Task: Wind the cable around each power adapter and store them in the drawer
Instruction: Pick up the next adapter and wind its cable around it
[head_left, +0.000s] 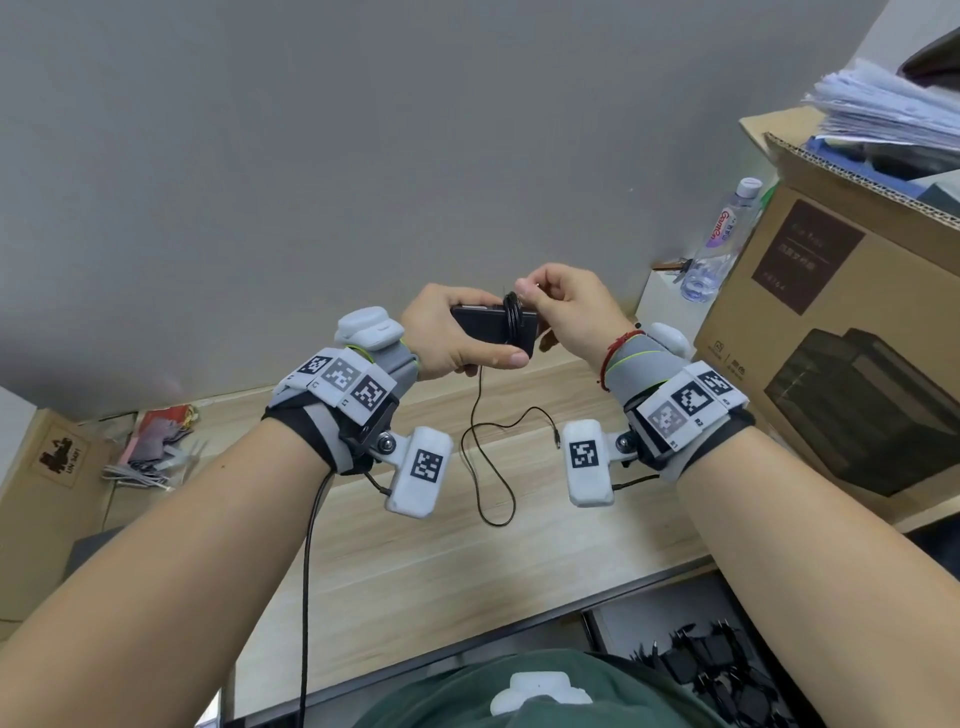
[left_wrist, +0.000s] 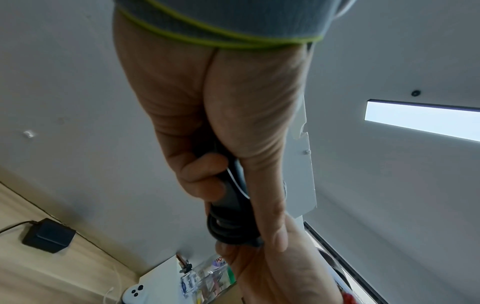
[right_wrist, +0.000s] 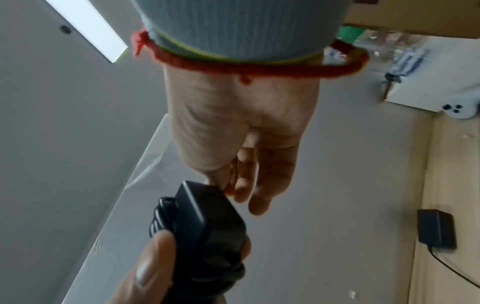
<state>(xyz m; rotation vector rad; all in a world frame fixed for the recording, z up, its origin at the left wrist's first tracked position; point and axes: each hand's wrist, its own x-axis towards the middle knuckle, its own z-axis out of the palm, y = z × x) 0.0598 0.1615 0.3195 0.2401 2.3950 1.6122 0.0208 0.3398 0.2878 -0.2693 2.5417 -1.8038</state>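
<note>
My left hand (head_left: 457, 338) grips a black power adapter (head_left: 483, 322) held up in front of the grey wall, thumb along its near side. Several turns of its thin black cable (head_left: 511, 319) are wound round the adapter's right end. My right hand (head_left: 561, 306) pinches the cable at the top of the coil, fingers curled. The loose tail (head_left: 493, 467) hangs down in a loop over the desk, its plug tip (head_left: 557, 444) dangling free. A second black adapter (left_wrist: 48, 237) lies on the desk by the wall, also in the right wrist view (right_wrist: 436, 230).
A wooden desk (head_left: 441, 561) runs below. A large cardboard box (head_left: 841, 332) with papers on top stands at right, a water bottle (head_left: 722, 244) beside it. An open drawer (head_left: 727, 670) at lower right holds several black adapters. Clutter and a box sit at left (head_left: 150, 441).
</note>
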